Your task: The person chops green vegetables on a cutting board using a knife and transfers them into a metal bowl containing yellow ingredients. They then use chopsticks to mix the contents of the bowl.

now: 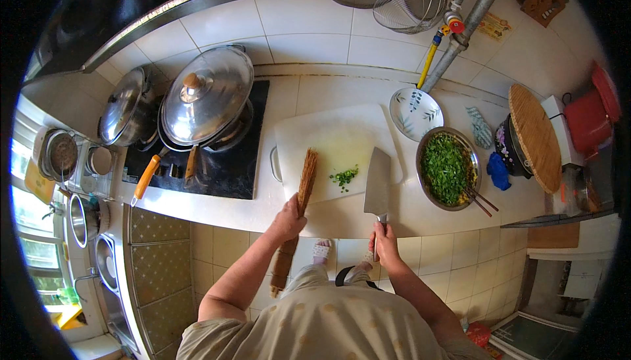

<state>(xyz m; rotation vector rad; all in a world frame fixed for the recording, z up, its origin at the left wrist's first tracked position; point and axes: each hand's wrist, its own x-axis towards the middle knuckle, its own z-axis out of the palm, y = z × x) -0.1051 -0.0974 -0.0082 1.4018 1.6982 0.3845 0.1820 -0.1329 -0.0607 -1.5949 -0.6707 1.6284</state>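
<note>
My left hand (pixel 288 219) is closed around the middle of a long, narrow brown brush (pixel 309 175), apparently a small fibre hand broom. Its bristly end points away from me over the white cutting board (pixel 315 131). A kitchen cleaver (pixel 378 180) is in my right hand (pixel 387 245), gripped by the handle, its broad blade over or on the board's right edge. Between brush and blade lies a small pile of chopped greens (pixel 344 176). To the right stands a steel bowl (pixel 479 160) heaped with chopped greens (pixel 446 163), a pair of chopsticks (pixel 480 201) resting in it.
A lidded wok (pixel 207 96) and a lidded pot (pixel 123 108) stand on the black cooktop (pixel 236 177), handles jutting towards me. Behind the bowl sits a leaf-patterned plate (pixel 414 113). Farther right are a blue cloth (pixel 499 170) and a round woven lid (pixel 535 138). Pipes (pixel 458 39) descend behind the plate.
</note>
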